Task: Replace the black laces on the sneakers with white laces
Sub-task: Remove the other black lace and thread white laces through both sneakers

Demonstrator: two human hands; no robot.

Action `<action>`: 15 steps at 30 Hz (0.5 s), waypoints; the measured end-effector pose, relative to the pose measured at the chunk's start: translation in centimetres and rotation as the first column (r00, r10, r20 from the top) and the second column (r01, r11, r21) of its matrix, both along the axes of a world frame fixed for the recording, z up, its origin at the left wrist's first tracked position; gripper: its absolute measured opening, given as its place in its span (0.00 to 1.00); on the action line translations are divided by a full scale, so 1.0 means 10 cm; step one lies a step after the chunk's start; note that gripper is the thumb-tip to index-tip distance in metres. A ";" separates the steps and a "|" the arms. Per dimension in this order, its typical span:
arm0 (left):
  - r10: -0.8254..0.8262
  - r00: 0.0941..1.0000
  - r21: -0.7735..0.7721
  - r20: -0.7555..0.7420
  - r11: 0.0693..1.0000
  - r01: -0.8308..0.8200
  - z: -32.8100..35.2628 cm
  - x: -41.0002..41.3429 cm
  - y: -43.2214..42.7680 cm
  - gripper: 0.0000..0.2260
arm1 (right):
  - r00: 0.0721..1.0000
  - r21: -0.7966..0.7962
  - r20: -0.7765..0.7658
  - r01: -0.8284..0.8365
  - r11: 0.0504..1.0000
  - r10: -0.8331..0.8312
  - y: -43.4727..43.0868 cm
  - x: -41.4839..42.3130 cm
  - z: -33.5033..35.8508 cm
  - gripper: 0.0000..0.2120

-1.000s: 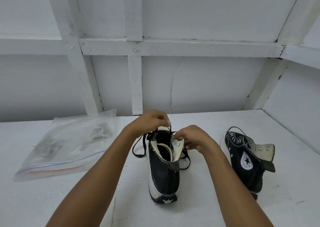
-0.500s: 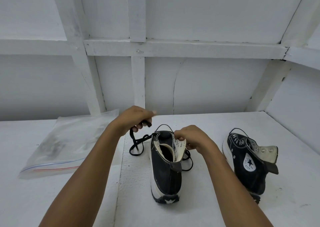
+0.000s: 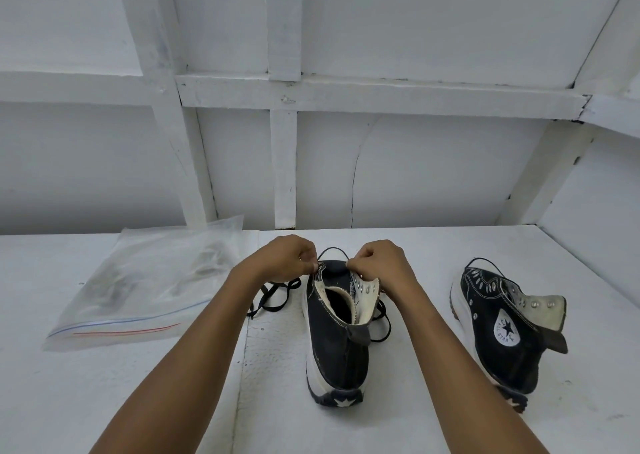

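Head view, near to far. Both forearms reach out over the table (image 3: pixel 156 401), a white painted board.

near sneaker (image 3: pixel 337 346): black canvas high-top with a thick white rubber sole and a star patch on the heel. It stands upright mid-table, heel toward the camera, toe away. The collar is splayed open. Cream lining and metal eyelets show on the right flap, and the upper eyelets are empty.

left hand (image 3: pixel 287 258) and right hand (image 3: pixel 381 263) sit at the toe-end eyelets, one per side. Fingers on both are curled into a pinch. A thin loop of lace arcs between them over the toe, so I read both as pinching lace, but the fingertips are partly hidden.

black lace (image 3: pixel 273 299): flat woven cord. Its freed length lies coiled on the table left of the shoe, with another loop on the right side.

Handling estimate:
- The lace is light and limp, and it drags in the eyelets. Pinch it close to the eyelet and draw out one crossing at a time.
- The canvas is soft and the sole stiff. The shoe may slide or tip under a pull, so brace the flap.

second sneaker (image 3: pixel 485 301): same model, well apart to the right, leaning over, black lace threaded in its lower rows.

zip bag (image 3: pixel 138 280): clear plastic with a red and blue seal, far left. Contents are blurred and no white laces can be made out.

wall (image 3: pixel 415 176): white boards with battens, behind the table.
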State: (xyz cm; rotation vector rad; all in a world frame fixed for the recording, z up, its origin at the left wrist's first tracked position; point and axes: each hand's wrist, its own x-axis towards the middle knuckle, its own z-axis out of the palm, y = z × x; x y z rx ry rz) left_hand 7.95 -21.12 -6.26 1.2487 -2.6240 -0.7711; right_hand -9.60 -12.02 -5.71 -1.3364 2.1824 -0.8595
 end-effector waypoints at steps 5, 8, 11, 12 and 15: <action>0.027 0.993 -0.010 -0.114 1.000 -0.028 0.03 0.06 -0.04 0.04 | 1.000 -0.001 0.016 0.009 1.000 -0.009 0.00 -0.01 0.00 0.06; -0.032 0.999 0.032 -0.045 0.999 0.033 0.00 0.05 -0.03 0.06 | 1.000 0.010 0.029 0.009 1.000 -0.009 0.00 -0.01 0.00 0.07; -0.084 0.995 -0.018 0.055 0.996 0.085 -0.04 0.02 -0.02 0.04 | 0.999 0.020 0.038 0.031 0.999 -0.031 0.00 -0.03 -0.01 0.07; -0.087 0.995 -0.032 0.052 0.996 0.089 -0.03 0.02 -0.02 0.02 | 0.998 0.020 0.043 0.040 0.999 -0.041 0.00 -0.04 -0.01 0.08; -0.014 0.995 0.024 -0.094 1.000 0.016 0.00 0.04 -0.01 0.05 | 0.996 0.038 0.077 0.044 0.998 -0.047 0.00 -0.06 -0.02 0.08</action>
